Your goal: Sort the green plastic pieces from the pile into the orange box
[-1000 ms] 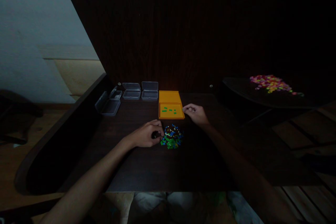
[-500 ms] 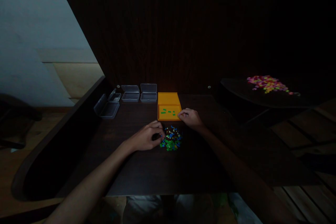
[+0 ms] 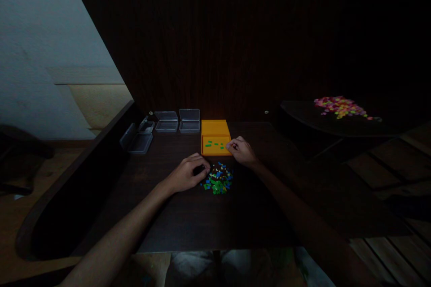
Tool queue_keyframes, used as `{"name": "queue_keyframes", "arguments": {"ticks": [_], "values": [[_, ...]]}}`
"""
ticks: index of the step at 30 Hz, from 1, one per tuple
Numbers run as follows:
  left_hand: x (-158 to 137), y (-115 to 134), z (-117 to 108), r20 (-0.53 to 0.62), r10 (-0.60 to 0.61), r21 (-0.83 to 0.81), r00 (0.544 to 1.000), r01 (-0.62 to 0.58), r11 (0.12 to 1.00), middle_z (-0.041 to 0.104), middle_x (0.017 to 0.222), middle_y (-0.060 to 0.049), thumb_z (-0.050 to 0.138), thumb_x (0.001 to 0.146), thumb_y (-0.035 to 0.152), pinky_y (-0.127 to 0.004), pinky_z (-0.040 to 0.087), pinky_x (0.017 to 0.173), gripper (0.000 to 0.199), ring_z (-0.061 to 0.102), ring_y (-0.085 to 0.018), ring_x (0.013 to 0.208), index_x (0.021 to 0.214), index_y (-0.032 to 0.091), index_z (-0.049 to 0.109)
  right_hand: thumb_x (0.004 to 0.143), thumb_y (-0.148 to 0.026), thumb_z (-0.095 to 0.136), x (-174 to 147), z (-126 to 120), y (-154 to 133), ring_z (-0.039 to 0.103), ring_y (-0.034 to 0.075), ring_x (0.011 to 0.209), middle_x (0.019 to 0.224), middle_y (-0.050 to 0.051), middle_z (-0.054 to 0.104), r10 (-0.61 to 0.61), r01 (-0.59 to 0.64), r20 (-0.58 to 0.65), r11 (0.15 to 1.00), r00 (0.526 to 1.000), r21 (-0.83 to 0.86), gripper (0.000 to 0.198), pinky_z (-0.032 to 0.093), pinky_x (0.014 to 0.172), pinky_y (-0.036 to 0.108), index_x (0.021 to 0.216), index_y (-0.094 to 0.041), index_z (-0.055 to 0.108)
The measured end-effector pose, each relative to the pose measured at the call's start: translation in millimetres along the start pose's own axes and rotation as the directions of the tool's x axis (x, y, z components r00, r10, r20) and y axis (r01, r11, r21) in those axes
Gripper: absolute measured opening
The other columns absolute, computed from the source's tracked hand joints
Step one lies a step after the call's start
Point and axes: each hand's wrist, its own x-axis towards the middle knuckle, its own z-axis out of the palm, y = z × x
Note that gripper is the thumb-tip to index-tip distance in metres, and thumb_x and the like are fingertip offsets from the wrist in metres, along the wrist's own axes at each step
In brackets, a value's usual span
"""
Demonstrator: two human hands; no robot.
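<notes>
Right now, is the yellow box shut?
No, the yellow box is open, with its lid swung back and green pieces showing inside.

From here the box (image 3: 215,127) looks like smooth orange plastic, the bricks (image 3: 218,185) plastic too, the cases (image 3: 189,115) clear, shiny plastic, and the desk (image 3: 182,228) dark, grained wood with a dull sheen.
</notes>
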Motion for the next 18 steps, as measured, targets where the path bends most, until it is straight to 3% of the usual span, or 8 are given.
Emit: {"name": "queue_keyframes", "arguments": {"ticks": [4, 8, 12, 18], "values": [[-0.5, -1.4, 0.4, -0.024, 0.003, 0.008, 1.0, -0.003, 1.0, 0.067, 0.087, -0.006, 0.053, 0.091, 0.025, -0.031, 0.048, 0.081, 0.014, 0.06, -0.017, 0.086, 0.087, 0.017, 0.064, 0.08, -0.029, 0.058, 1.5, 1.0, 2.0, 0.05, 0.013, 0.065, 0.076, 0.002, 0.054, -0.061, 0.068, -0.067, 0.991, 0.996, 0.116, 0.014, 0.041, 0.063, 0.025, 0.077, -0.019, 0.067], [-0.8, -2.2, 0.1, -0.032, 0.012, 0.006, 0.999, -0.011, 1.0, 0.067, 0.088, -0.006, 0.053, 0.091, 0.024, -0.031, 0.047, 0.081, 0.013, 0.06, -0.017, 0.085, 0.087, 0.017, 0.063, 0.081, -0.037, 0.054, 2.3, 1.7, 1.4, 0.051, 0.014, 0.061, 0.072, 0.002, 0.059, 0.015, 0.026, -0.143, 0.958, 0.99, 0.284, 0.021, 0.041, 0.059, 0.026, 0.08, -0.018, 0.063], [-0.8, -2.3, -0.5, -0.038, 0.012, 0.01, 0.999, -0.012, 1.0, 0.067, 0.088, -0.006, 0.053, 0.091, 0.023, -0.031, 0.047, 0.081, 0.013, 0.06, -0.017, 0.086, 0.088, 0.017, 0.064, 0.077, -0.043, 0.057, 2.9, 4.3, -0.4, 0.057, 0.016, 0.068, 0.075, 0.005, 0.065, 0.076, 0.017, -0.162, 0.864, 0.984, 0.504, 0.025, 0.045, 0.063, 0.027, 0.081, -0.018, 0.059], [-0.9, -3.9, 0.0, -0.036, 0.015, 0.012, 0.999, -0.015, 1.0, 0.067, 0.089, -0.006, 0.053, 0.091, 0.024, -0.03, 0.047, 0.082, 0.013, 0.06, -0.017, 0.087, 0.088, 0.017, 0.064, 0.069, -0.042, 0.066, 1.1, 6.9, -2.2, 0.043, 0.011, 0.053, 0.062, 0.0, 0.055, 0.09, 0.015, -0.193, 0.874, 0.977, 0.486, 0.027, 0.036, 0.049, 0.024, 0.079, -0.017, 0.062]]}}
